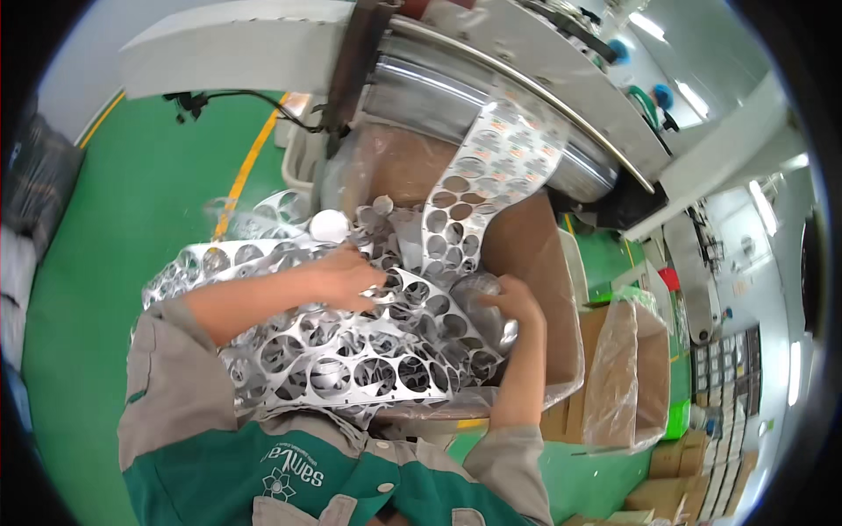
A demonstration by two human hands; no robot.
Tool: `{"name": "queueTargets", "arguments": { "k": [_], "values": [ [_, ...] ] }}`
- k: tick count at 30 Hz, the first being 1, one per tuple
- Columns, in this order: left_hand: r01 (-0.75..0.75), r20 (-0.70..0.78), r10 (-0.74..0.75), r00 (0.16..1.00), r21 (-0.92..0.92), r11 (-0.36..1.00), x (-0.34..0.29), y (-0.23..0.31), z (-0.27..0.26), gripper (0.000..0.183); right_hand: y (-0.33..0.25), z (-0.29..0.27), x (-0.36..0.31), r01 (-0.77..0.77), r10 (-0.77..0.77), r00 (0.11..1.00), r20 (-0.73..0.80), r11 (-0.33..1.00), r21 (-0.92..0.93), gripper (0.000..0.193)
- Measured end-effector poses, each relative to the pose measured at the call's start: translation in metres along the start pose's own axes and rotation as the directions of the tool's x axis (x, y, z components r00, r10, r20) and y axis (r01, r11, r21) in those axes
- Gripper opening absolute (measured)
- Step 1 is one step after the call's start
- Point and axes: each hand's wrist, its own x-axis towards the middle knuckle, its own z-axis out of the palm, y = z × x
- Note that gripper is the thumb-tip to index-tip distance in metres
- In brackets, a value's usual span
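While the punched foil web lies bunched mid-frame over the lined carton, I see my left hand flat on top of it, fingers curled and pressing into the holes. My right hand sits at the web's right edge, fingers wrapped on the crumpled foil. The web's long axis runs lower left to centre, then climbs as a strip toward the machine chute at upper right. Left hand is nearer the pile's middle.
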Motion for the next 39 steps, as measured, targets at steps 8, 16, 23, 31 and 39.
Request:
{"name": "queueTargets", "arguments": {
  "k": [8, 16, 23, 31, 39],
  "values": [
    [0.018, 0.17, 0.044, 0.984, -0.345, 0.939, 0.031, 0.013, -0.009, 0.041, 0.019, -0.036, -0.034, 0.575, 0.17, 0.817, -0.55, -0.283, 0.767, 0.045],
    [-0.226, 0.254, 0.276, 0.927, -0.209, 0.951, 0.018, 0.061, -0.006, 0.033, 0.067, 0.012, 0.01, -0.035, -0.191, 0.978, 0.081, 0.231, 0.972, 0.049],
    [-0.091, -0.033, 0.087, 0.996, -0.176, 0.98, 0.0, 0.036, -0.015, 0.029, 0.062, 0.024, 0.005, 0.009, 0.025, 0.991, 0.129, 0.966, -0.257, 0.057],
    [0.059, 0.026, -0.056, 0.998, -0.174, 0.983, 0.009, 0.031, 0.007, 0.032, -0.032, -0.04, -0.011, 0.426, -0.206, 0.86, -0.467, -0.214, 0.879, 0.048],
    [-0.14, -0.163, 0.139, 0.977, 0.009, 0.99, 0.01, 0.023, 0.015, 0.03, 0.067, 0.115, 0.047, -0.374, 0.446, 0.895, 0.024, 0.719, 0.586, 0.084]
  ]
}}
